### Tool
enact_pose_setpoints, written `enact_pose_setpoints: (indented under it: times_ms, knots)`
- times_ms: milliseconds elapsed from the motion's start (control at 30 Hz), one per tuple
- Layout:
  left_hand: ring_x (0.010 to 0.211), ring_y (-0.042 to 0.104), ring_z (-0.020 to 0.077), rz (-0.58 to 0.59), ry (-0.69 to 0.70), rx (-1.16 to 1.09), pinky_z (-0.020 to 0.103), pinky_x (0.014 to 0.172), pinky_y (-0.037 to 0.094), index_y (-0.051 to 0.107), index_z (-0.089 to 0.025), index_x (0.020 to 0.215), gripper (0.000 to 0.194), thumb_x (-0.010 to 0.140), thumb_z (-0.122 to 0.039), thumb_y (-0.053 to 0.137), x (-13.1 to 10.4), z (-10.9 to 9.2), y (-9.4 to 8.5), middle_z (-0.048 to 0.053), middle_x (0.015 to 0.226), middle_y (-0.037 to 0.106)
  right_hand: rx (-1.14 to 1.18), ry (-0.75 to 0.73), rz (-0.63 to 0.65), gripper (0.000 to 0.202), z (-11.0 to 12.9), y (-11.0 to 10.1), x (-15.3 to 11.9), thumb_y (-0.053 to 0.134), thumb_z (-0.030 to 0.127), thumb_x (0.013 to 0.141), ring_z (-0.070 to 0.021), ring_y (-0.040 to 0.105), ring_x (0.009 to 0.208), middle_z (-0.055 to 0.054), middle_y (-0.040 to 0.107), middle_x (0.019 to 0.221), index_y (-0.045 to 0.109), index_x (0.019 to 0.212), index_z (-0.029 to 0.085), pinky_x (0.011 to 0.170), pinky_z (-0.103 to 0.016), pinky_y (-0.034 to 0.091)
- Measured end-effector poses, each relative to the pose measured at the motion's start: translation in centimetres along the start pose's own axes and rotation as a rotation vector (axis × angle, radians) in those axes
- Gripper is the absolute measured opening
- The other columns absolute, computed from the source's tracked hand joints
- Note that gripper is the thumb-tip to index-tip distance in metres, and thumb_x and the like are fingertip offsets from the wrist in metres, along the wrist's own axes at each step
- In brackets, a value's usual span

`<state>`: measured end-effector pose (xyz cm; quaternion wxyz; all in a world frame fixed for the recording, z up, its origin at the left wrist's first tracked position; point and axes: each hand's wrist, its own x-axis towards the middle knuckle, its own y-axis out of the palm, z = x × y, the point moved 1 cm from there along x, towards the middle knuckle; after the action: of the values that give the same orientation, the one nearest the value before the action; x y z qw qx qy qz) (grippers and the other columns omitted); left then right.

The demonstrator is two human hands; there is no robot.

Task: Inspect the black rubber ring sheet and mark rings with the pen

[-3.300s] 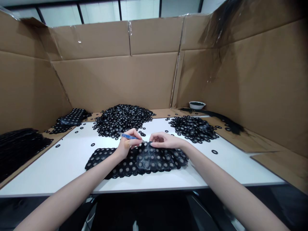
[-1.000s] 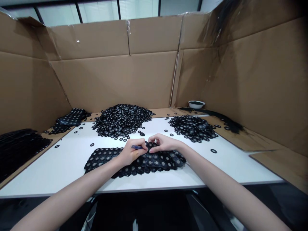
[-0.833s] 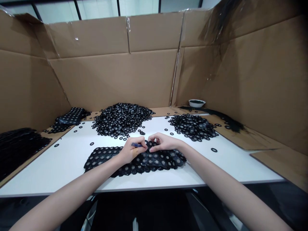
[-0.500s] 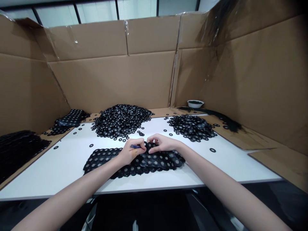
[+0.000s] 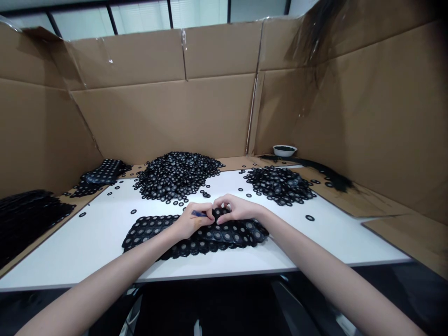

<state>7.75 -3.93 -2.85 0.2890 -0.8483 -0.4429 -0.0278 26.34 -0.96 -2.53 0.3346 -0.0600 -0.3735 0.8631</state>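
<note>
A mat of joined black rings (image 5: 150, 228) lies across the front of the white board, partly folded over in its right half. My left hand (image 5: 191, 221) is closed around a slim blue tool (image 5: 199, 213); its tip is hidden by the fingers at the mat's upper edge. Right beside it, my right hand (image 5: 237, 209) pinches that same upper edge between thumb and curled fingers. The fingertips of both hands nearly meet over the rings. My left forearm covers part of the mat.
Behind the hands rise a large heap of loose black rings (image 5: 175, 177) and a smaller ring heap (image 5: 280, 185). A white bowl (image 5: 284, 150) and a bundle of dark strands (image 5: 325, 175) lie back right. Finished-looking mats (image 5: 105, 171) and a dark stack (image 5: 30, 219) sit left. Cardboard walls (image 5: 161, 116) enclose the board.
My left hand has shifted very slightly to the right, with the blue tool turned a little. My right hand stays at nearly the same spot on the mat's edge.
</note>
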Motion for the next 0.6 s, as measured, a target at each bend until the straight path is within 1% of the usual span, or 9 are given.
enact_pose_setpoints:
  times_ms: [100, 167, 267, 400, 500, 600]
  knots:
    - [0.06, 0.041, 0.0104, 0.015, 0.023, 0.026, 0.022, 0.06, 0.031, 0.055, -0.012, 0.061, 0.013, 0.072, -0.019, 0.056, 0.0, 0.2, 0.0, -0.001, 0.06, 0.052, 0.008, 0.0, 0.016, 0.032, 0.1, -0.1, 0.0, 0.067, 0.04, 0.068, -0.0138, 0.047, 0.072, 0.0, 0.058, 0.08, 0.061, 0.087, 0.015, 0.064, -0.025, 0.036]
    - [0.061, 0.043, 0.0107, 0.012, 0.029, 0.027, 0.022, 0.06, 0.032, 0.056, -0.012, 0.063, 0.013, 0.073, -0.02, 0.055, -0.1, 0.2, 0.0, -0.001, 0.062, 0.054, 0.004, 0.016, 0.019, 0.031, 0.3, -0.1, 0.0, 0.067, 0.041, 0.068, -0.013, 0.045, 0.069, 0.001, 0.056, 0.076, 0.06, 0.084, 0.015, 0.062, -0.024, 0.035]
    - [0.063, 0.046, 0.0116, -0.023, 0.041, 0.032, 0.022, 0.062, 0.034, 0.057, -0.012, 0.065, 0.012, 0.074, -0.021, 0.057, -0.2, 0.1, -0.1, 0.0, 0.065, 0.057, 0.007, 0.034, 0.009, 0.031, 0.5, -0.3, -0.1, 0.068, 0.042, 0.066, -0.0117, 0.042, 0.066, 0.002, 0.05, 0.07, 0.057, 0.077, 0.015, 0.059, -0.024, 0.033]
    - [0.063, 0.048, 0.012, -0.077, 0.081, 0.061, 0.022, 0.063, 0.036, 0.057, -0.013, 0.065, 0.014, 0.076, -0.021, 0.057, -0.2, -0.2, -0.1, 0.001, 0.065, 0.058, 0.033, 0.081, 0.019, 0.038, 0.9, -0.3, -0.2, 0.071, 0.047, 0.06, -0.0107, 0.038, 0.064, 0.004, 0.044, 0.067, 0.053, 0.074, 0.016, 0.057, -0.023, 0.03]
    - [0.064, 0.05, 0.0122, -0.104, 0.108, 0.085, 0.022, 0.063, 0.037, 0.057, -0.013, 0.065, 0.015, 0.078, -0.021, 0.056, -0.2, -0.5, -0.2, 0.001, 0.067, 0.059, 0.023, 0.104, -0.012, 0.042, 1.3, -0.3, -0.2, 0.075, 0.046, 0.055, -0.0105, 0.036, 0.063, 0.005, 0.039, 0.066, 0.048, 0.07, 0.017, 0.057, -0.023, 0.028]
    - [0.068, 0.053, 0.0133, -0.11, 0.129, 0.107, 0.023, 0.066, 0.039, 0.057, -0.013, 0.068, 0.015, 0.079, -0.022, 0.055, -0.3, -0.8, -0.1, 0.002, 0.071, 0.061, 0.055, 0.083, -0.043, 0.043, 1.8, -0.3, -0.2, 0.076, 0.042, 0.054, -0.0112, 0.039, 0.066, 0.005, 0.041, 0.069, 0.045, 0.072, 0.018, 0.06, -0.023, 0.031]
